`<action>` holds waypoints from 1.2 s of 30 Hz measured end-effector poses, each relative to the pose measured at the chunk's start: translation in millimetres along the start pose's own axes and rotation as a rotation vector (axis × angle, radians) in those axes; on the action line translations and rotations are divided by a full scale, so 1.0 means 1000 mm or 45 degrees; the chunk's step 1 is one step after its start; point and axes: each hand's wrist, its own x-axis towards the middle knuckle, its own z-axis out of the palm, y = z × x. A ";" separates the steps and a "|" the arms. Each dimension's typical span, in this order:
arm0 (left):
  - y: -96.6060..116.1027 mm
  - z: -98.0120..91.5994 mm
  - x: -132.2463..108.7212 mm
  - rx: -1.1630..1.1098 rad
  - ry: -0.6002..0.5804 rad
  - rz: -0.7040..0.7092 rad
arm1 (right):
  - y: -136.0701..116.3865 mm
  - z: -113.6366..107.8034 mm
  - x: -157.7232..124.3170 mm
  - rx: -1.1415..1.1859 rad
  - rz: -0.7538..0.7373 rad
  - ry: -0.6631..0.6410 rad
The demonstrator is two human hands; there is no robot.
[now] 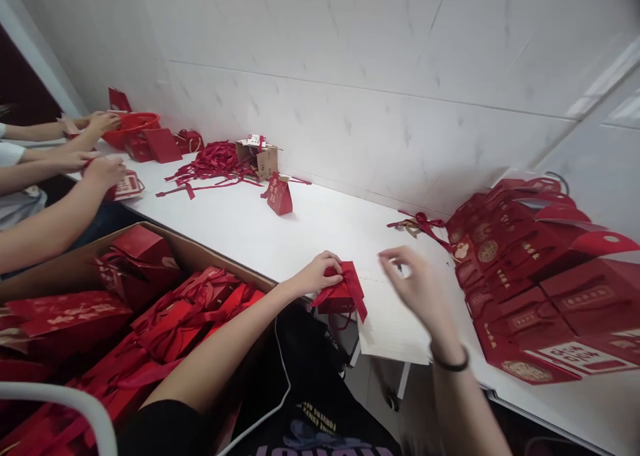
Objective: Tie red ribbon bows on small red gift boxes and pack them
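My left hand (320, 275) is closed on a small red gift box with a red ribbon (345, 295) at the near edge of the white table (310, 226). My right hand (417, 286) hovers just to the right of the box, above a white sheet of paper (395, 326); its fingers are curled and smeared by motion, and I see nothing in them. A black band circles my right wrist.
Flat red gift bags (530, 276) lie stacked at the right. A cardboard carton of finished red boxes (150, 309) stands at my left. One red box (279, 195), loose red ribbons (213, 164) and a small cardboard box (260, 156) lie farther back. Other people's hands (100, 169) work at the far left.
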 end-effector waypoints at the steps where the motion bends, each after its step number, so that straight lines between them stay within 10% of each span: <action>1: -0.001 0.000 0.000 0.010 -0.001 0.009 | 0.002 0.010 -0.006 0.009 0.032 -0.005; 8: -0.009 -0.005 0.006 0.034 -0.035 0.059 | 0.000 0.067 -0.039 -0.061 0.201 0.119; 17: -0.015 -0.009 0.017 0.022 -0.047 0.074 | -0.012 0.070 -0.021 -0.514 0.282 -0.028; 36: -0.015 -0.010 0.016 -0.042 -0.102 0.043 | -0.021 0.066 -0.025 -0.398 0.246 -0.007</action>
